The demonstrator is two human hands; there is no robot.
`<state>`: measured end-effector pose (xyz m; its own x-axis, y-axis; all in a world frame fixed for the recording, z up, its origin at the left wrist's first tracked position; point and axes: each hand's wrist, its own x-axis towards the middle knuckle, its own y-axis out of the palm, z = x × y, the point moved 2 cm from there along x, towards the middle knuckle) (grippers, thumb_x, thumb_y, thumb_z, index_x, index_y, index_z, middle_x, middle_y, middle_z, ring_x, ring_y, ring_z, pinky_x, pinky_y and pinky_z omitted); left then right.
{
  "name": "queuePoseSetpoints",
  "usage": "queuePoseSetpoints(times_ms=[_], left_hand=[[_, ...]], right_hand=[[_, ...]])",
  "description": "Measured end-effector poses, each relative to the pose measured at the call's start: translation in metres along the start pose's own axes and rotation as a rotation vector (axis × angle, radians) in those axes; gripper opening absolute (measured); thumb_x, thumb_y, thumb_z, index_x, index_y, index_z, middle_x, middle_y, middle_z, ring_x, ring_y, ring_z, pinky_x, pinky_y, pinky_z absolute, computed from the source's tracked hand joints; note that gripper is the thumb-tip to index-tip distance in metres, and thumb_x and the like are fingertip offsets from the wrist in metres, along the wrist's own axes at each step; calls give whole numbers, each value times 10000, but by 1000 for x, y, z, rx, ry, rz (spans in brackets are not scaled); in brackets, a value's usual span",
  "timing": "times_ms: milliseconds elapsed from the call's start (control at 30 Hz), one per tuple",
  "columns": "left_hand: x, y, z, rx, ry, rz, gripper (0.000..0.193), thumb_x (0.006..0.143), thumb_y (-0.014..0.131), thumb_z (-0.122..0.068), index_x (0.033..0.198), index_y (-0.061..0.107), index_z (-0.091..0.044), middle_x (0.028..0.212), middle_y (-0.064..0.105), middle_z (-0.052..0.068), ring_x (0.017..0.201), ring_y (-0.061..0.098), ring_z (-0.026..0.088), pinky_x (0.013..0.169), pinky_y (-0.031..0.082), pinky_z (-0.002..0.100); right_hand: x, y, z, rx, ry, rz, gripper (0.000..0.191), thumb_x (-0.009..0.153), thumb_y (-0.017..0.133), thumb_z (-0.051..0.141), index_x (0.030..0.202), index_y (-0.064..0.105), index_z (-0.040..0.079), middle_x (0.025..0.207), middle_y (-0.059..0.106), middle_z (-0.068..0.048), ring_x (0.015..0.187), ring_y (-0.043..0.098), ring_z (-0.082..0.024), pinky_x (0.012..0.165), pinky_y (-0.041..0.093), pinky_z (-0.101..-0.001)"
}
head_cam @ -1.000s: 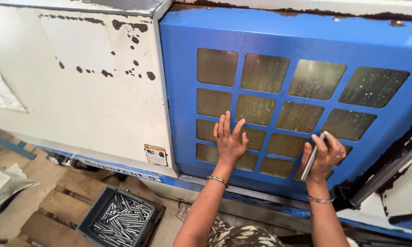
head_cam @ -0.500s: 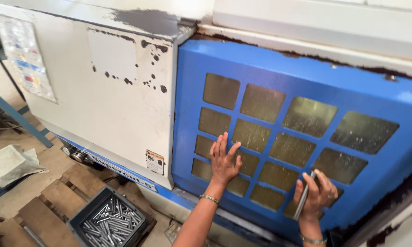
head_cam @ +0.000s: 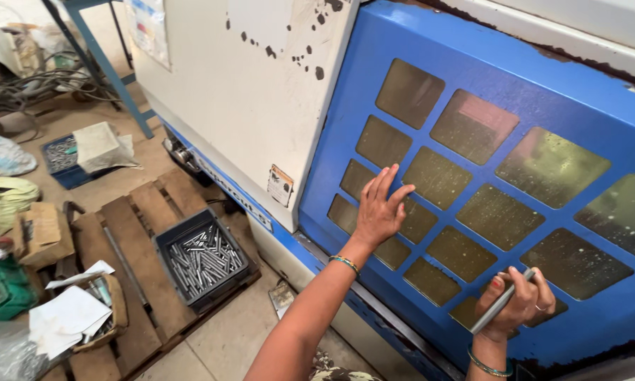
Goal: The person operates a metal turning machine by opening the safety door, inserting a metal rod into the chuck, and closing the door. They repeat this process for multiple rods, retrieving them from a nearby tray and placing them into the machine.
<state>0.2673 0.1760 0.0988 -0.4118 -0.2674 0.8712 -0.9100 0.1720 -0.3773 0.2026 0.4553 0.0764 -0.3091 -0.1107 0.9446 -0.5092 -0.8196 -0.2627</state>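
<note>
A blue machine door [head_cam: 395,63] with a grid of several grimy window panes fills the right of the head view. My left hand [head_cam: 379,208] lies flat against the door's lower panes, fingers spread. My right hand [head_cam: 516,302] is lower and further right, closed around a slim grey metal rod [head_cam: 502,302] that it presses against the door near the bottom panes. Both wrists wear thin bangles.
A cream machine cabinet [head_cam: 261,92] with chipped paint adjoins the door on the left. Below on a wooden pallet [head_cam: 141,212] stands a dark crate [head_cam: 202,257] of several metal rods. Papers, boxes and bags lie on the floor at left, near a blue frame leg [head_cam: 106,63].
The view has swung so the door now sits further right and the floor shows more. Both hands stay pressed on the door, which appears shifted rightward relative to the cream cabinet.
</note>
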Motion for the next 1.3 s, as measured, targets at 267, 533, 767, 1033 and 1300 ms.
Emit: queuePoseSetpoints(times_ms=[267,533,767,1033,1300], left_hand=[[5,-2,-3,18,-19,0,605,839,694,-116,1398,517,-262,1655,365,115,1535,382,305,1243,329,476],[1,0,1,29,5,32,622,872,695,-125,1439,485,-269,1673,340,108,1551,364,299,1251,329,471],[1,1,1,12,9,26,612,884,670,-139,1452,483,-266,1670,334,129,1544,355,325,1243,315,487],[-4,7,-1,35,-12,6,595,884,649,-148,1441,484,-276,1661,335,131,1546,330,325,1250,257,548],[-9,11,-2,62,-20,16,603,889,621,-152,1460,474,-279,1667,315,133,1565,284,338,1280,210,554]], right_hand=[[5,-5,6,92,-5,4,461,1178,481,455,1188,679,39,902,625,-132,1377,434,-286,1180,307,-464],[9,-7,14,125,58,0,607,1178,445,554,1106,702,9,1109,568,-252,1374,428,-330,1177,367,-477],[8,-11,12,69,0,2,628,1158,382,581,1102,755,79,840,605,-96,1361,458,-256,1150,323,-427],[12,-12,14,13,-4,37,527,1133,403,484,1069,772,113,684,550,-19,1382,497,-245,1196,291,-451],[6,-13,9,116,14,-68,372,1094,570,387,1191,640,34,1317,555,-225,1329,421,-320,1145,380,-465]])
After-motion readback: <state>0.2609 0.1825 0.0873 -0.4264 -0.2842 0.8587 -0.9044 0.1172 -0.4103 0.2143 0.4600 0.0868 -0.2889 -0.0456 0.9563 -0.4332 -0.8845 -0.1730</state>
